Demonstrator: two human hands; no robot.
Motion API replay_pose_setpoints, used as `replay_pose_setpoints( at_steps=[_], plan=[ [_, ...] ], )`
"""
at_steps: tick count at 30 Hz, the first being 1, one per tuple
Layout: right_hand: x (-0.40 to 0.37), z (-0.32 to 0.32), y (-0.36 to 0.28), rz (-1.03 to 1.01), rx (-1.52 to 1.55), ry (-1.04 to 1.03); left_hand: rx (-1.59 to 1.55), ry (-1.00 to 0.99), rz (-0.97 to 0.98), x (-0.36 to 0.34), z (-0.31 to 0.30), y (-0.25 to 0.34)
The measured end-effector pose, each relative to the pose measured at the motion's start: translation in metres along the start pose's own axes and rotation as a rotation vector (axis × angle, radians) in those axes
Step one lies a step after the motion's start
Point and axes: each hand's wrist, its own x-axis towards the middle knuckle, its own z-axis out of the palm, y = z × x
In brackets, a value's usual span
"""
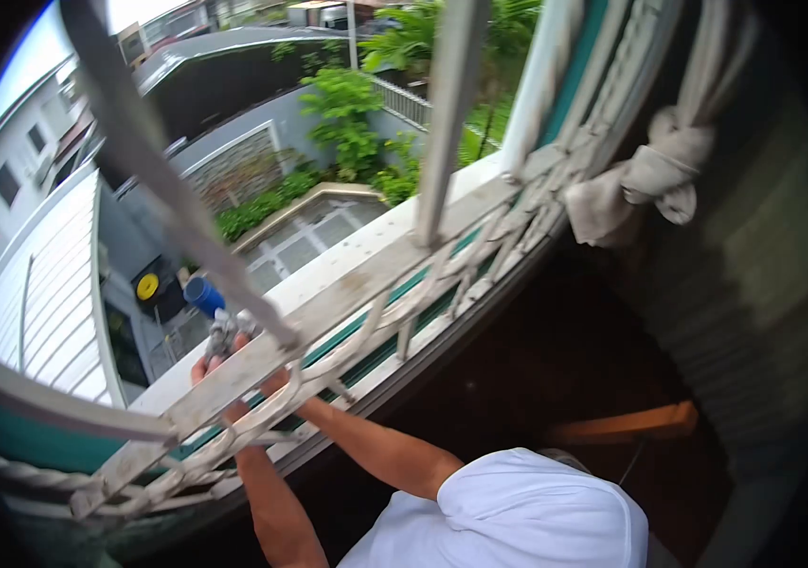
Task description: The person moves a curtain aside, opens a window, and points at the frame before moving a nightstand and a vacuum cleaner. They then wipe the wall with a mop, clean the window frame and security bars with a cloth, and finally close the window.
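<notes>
Both my arms reach through the white window grille [328,303] to the outside of the sill. A crumpled grey-and-white cloth [222,333] is bunched up between my hands, beyond the white ledge. My left hand [201,367] closes on the cloth from its left side, partly covered by the lower bar. On the other side my right hand [242,342] grips it too, with bars hiding part of the hand and wrist. How the fingers wrap the cloth is small and partly hidden.
Diagonal upright bars and twisted metalwork stand close around my forearms. A knotted beige curtain [671,163] hangs at the right. Far below outside are a blue barrel [203,296], a yellow round object [147,286], a white roof [39,284] and a paved yard with shrubs.
</notes>
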Motion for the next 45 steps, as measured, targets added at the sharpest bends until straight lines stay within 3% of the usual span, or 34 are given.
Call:
replay_pose_setpoints(
  at_steps=[3,4,5,6,8,9,10,12,16,18,19,20,21,22,24,25,26,28,30,32,33,34,36,37,38,40,41,42,44,45],
  plan=[
    [-0.059,-0.016,-0.034,-0.029,-0.243,-0.330,-0.251,0.002,-0.078,-0.010,0.012,0.047],
    [-0.085,-0.011,-0.020,-0.205,-0.350,-0.257,-0.346,-0.009,-0.109,-0.013,0.014,0.065],
    [-0.110,-0.023,-0.068,0.015,-0.068,-0.144,-0.443,-0.036,-0.149,-0.018,0.014,0.082],
    [-0.120,-0.033,-0.074,0.015,-0.073,-0.130,-0.525,-0.068,-0.182,-0.024,0.014,0.095],
    [-0.134,-0.044,-0.081,0.260,0.152,-0.232,-0.603,-0.157,-0.174,-0.037,0.011,0.112],
    [-0.127,-0.050,-0.066,0.409,0.080,-0.347,-0.319,-0.068,0.341,-0.054,0.012,0.097],
    [-0.127,-0.049,-0.055,0.395,0.075,-0.332,-0.331,-0.081,0.353,-0.060,0.007,0.087],
    [-0.120,-0.051,-0.058,0.374,0.421,-0.273,-0.752,-0.169,-0.326,-0.078,0.007,0.131],
    [-0.111,-0.060,-0.061,0.284,0.583,-0.261,-0.557,-0.228,-0.376,-0.098,-0.008,0.143],
    [-0.098,-0.058,-0.052,0.293,0.578,-0.294,-0.210,-0.011,-0.469,-0.105,-0.004,0.158],
    [-0.093,-0.052,-0.050,0.313,0.767,-0.232,-0.220,0.003,-0.465,-0.103,-0.007,0.148],
    [-0.087,-0.045,-0.046,0.331,0.956,-0.165,-0.092,-0.033,-0.293,-0.101,-0.013,0.127],
    [-0.085,-0.035,-0.032,-0.116,0.326,0.032,0.035,-0.068,-0.118,-0.098,-0.018,0.108],
    [-0.078,-0.032,-0.021,-0.129,0.317,0.023,0.022,-0.060,-0.108,-0.099,-0.023,0.092],
    [-0.064,-0.037,-0.037,-0.203,-0.109,-0.168,0.163,-0.032,-0.031,-0.101,-0.022,0.088],
    [-0.063,-0.039,-0.045,0.104,0.049,-0.241,-0.033,0.066,-0.261,-0.102,-0.021,0.087],
    [-0.065,-0.040,-0.046,0.094,0.036,-0.241,-0.048,0.066,-0.254,-0.104,-0.016,0.108],
    [-0.072,-0.035,-0.040,0.136,0.423,-0.163,-0.480,0.237,-0.531,-0.104,-0.009,0.136],
    [-0.079,-0.039,-0.040,0.175,0.499,-0.138,-0.448,0.218,-0.477,-0.103,-0.015,0.115],
    [-0.089,-0.040,-0.034,0.284,0.670,-0.076,-0.267,0.047,-0.312,-0.101,-0.031,0.094],
    [-0.091,-0.040,-0.032,0.153,0.545,-0.032,-0.047,0.012,-0.194,-0.101,-0.037,0.081],
    [-0.098,-0.042,-0.029,0.152,0.543,-0.034,-0.049,0.014,-0.192,-0.103,-0.045,0.070],
    [-0.134,-0.057,-0.066,-0.194,0.013,0.006,-0.694,-0.053,-0.357,-0.123,-0.050,0.116],
    [-0.149,-0.063,-0.079,-0.186,-0.115,-0.017,0.012,-0.118,0.054,-0.140,-0.046,0.142],
    [-0.161,-0.073,-0.088,-0.170,-0.103,-0.015,0.027,-0.123,0.042,-0.151,-0.041,0.145],
    [-0.182,-0.087,-0.104,-0.469,-0.090,0.015,0.315,0.052,-0.104,-0.173,-0.051,0.157],
    [-0.188,-0.101,-0.100,-0.480,0.013,-0.073,0.341,0.041,-0.264,-0.185,-0.045,0.193],
    [-0.194,-0.118,-0.107,-0.458,0.043,-0.067,0.376,0.040,-0.275,-0.201,-0.042,0.198],
    [-0.203,-0.160,-0.121,-0.295,0.025,-0.220,0.014,-0.034,-0.682,-0.233,-0.026,0.196],
    [-0.201,-0.183,-0.127,-0.187,0.099,-0.253,-0.178,-0.198,-0.660,-0.244,-0.007,0.199]
  ],
)
